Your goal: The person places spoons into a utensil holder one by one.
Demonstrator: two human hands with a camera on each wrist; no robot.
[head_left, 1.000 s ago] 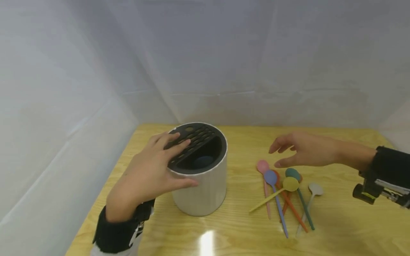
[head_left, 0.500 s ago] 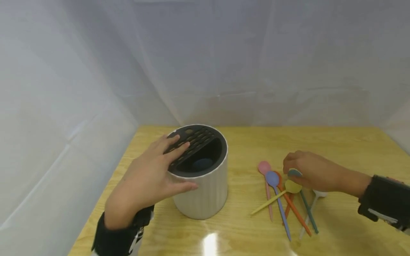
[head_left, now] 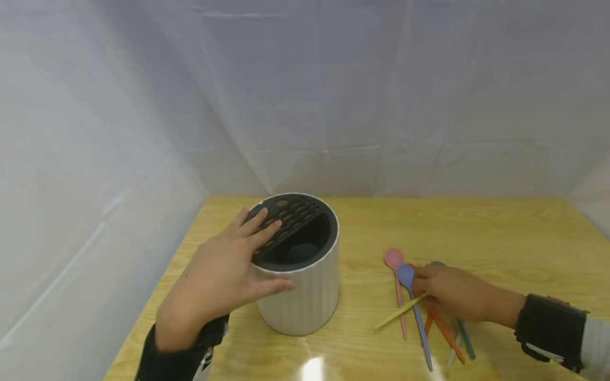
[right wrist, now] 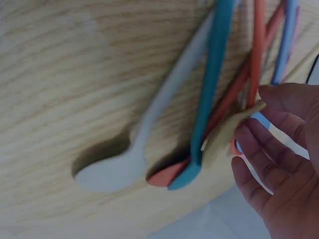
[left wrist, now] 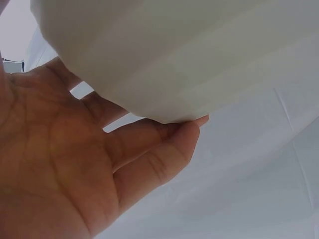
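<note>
Your left hand (head_left: 216, 280) lies flat against the holder (head_left: 300, 275), center frame, fingers straight. Your right hand (head_left: 452, 293) pinches the yellow spoon (head_left: 397, 313) bowl in the spoon pile, lower right on the counter (head_left: 500, 233); its handle points toward lower left.

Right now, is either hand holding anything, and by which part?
The left hand rests on the white utensil holder, fingers over its slotted black top. The right hand touches the yellow spoon near its bowl; a closed grip cannot be told.

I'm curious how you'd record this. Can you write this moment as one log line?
left hand: rests on holder | right hand: on spoons, touching yellow spoon | table: wood
</note>
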